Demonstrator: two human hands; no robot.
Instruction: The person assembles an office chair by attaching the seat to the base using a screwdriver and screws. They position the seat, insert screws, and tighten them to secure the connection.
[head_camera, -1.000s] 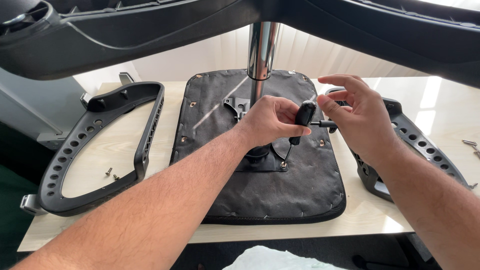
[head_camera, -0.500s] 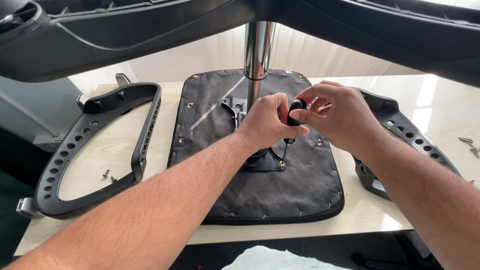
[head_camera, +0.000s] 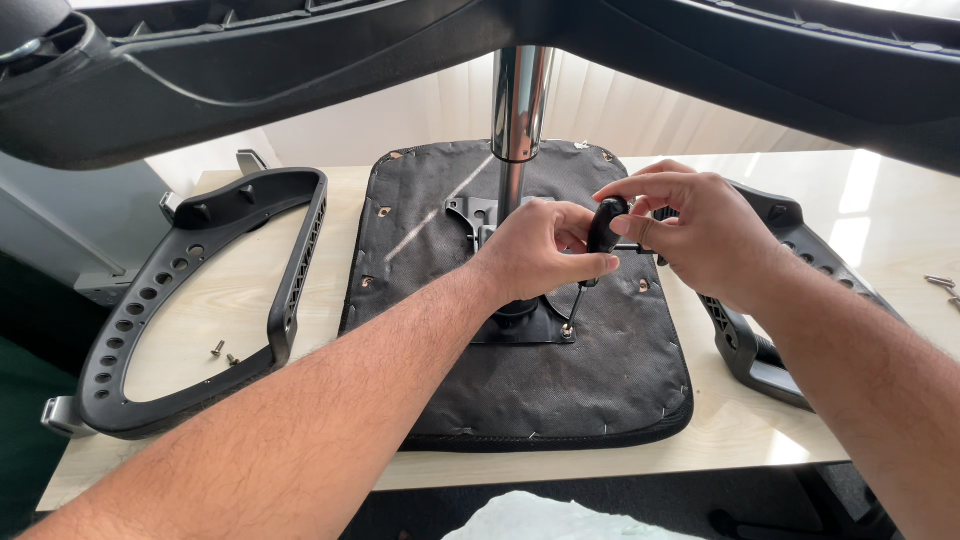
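Black-handled screwdriver (head_camera: 603, 228); dark grey fabric seat underside (head_camera: 520, 390) (black armrests (head_camera: 150, 330) perforated); chrome column (head_camera: 520, 100); pale wood table (head_camera: 250, 320).

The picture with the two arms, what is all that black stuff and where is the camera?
The camera sits on a person's head and looks down, so the arms you see are that person's own. On the pale table lies a chair seat turned upside down, with a shiny metal pole standing up from its middle. The big black legs of the chair base spread across the top of the picture. A black armrest lies on each side of the seat, and small screws lie inside the left one. The left hand and the right hand both hold a black-handled screwdriver, its tip down at a screw in the metal plate.
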